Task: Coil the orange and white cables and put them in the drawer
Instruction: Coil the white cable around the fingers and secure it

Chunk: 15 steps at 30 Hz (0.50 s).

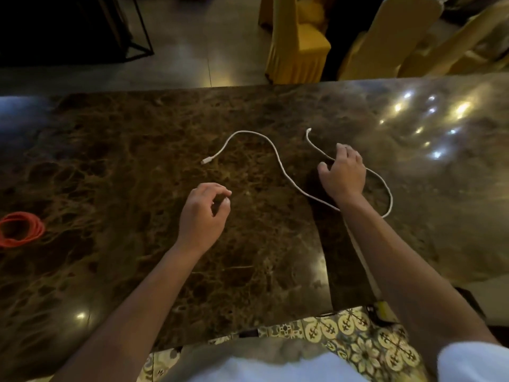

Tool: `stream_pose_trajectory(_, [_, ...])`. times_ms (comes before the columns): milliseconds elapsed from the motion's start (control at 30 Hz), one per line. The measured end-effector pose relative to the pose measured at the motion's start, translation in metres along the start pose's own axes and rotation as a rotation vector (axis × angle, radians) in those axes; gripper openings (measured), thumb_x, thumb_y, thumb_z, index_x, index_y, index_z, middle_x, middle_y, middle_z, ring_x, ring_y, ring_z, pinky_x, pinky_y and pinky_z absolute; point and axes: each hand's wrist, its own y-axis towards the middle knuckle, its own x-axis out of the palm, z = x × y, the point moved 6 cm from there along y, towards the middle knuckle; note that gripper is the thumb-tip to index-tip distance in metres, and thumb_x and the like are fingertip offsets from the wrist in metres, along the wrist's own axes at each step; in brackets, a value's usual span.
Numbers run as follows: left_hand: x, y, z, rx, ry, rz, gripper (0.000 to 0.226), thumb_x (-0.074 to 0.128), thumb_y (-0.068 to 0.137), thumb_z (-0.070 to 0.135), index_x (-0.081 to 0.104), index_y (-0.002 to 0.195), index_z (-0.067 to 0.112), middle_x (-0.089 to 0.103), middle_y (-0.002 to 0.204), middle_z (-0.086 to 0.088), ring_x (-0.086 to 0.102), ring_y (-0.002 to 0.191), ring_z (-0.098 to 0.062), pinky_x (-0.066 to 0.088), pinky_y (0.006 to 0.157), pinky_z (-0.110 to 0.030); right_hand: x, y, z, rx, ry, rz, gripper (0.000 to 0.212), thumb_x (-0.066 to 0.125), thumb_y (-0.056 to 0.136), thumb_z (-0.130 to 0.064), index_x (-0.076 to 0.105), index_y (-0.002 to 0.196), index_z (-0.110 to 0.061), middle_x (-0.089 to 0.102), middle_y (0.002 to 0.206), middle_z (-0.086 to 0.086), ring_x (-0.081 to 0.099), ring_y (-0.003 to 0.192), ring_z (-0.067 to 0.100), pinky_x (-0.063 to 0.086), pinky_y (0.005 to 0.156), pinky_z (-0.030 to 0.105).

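A white cable (278,158) is seen uncoiled across the middle of the marble desk (110,161), the right hand (343,172) spread above it, the left hand (203,213) loosely curled and empty. A coiled orange cable (20,228) is left at the desk's left edge.

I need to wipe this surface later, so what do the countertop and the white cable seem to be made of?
The countertop looks like polished brown marble or similar stone: veined pattern, mirror-like light reflections. The white cable seems plastic- or rubber-sheathed, matte and limp, lying in loose curves; a woven sheath can't be ruled out.
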Motion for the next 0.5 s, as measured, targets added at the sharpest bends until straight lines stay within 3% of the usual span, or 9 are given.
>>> stream_pose_trajectory(233, [0.007, -0.004, 0.005, -0.023, 0.055, 0.018, 0.016, 0.064, 0.1, 0.016, 0.074, 0.112, 0.014, 0.068, 0.122, -0.001, 0.06, 0.118, -0.015, 0.053, 0.098, -0.03, -0.002, 0.011, 0.009, -0.044, -0.091, 0.031, 0.034, 0.061, 0.094, -0.033, 0.07, 0.12, -0.013, 0.064, 0.124, 0.015, 0.055, 0.118, 0.04, 0.042, 0.1, 0.05])
stream_pose_trajectory(400, [-0.012, 0.015, -0.01, -0.04, 0.267, 0.09, 0.022, 0.067, 0.096, 0.014, 0.074, 0.117, 0.01, 0.066, 0.129, -0.01, 0.056, 0.125, -0.028, 0.036, 0.105, -0.027, -0.001, 0.008, 0.006, -0.116, -0.051, 0.007, 0.022, 0.064, 0.095, -0.032, 0.074, 0.109, -0.019, 0.065, 0.117, 0.011, 0.056, 0.116, 0.036, 0.043, 0.098, 0.049])
stream_pose_trajectory(500, [-0.023, 0.033, -0.013, -0.07, 0.287, 0.11, 0.024, 0.066, 0.097, 0.013, 0.072, 0.12, 0.008, 0.065, 0.132, -0.013, 0.054, 0.127, -0.03, 0.035, 0.104, -0.026, -0.002, 0.001, 0.0, -0.231, 0.081, 0.01, 0.014, 0.067, 0.095, -0.027, 0.074, 0.104, -0.019, 0.069, 0.11, 0.005, 0.06, 0.111, 0.031, 0.044, 0.096, 0.046])
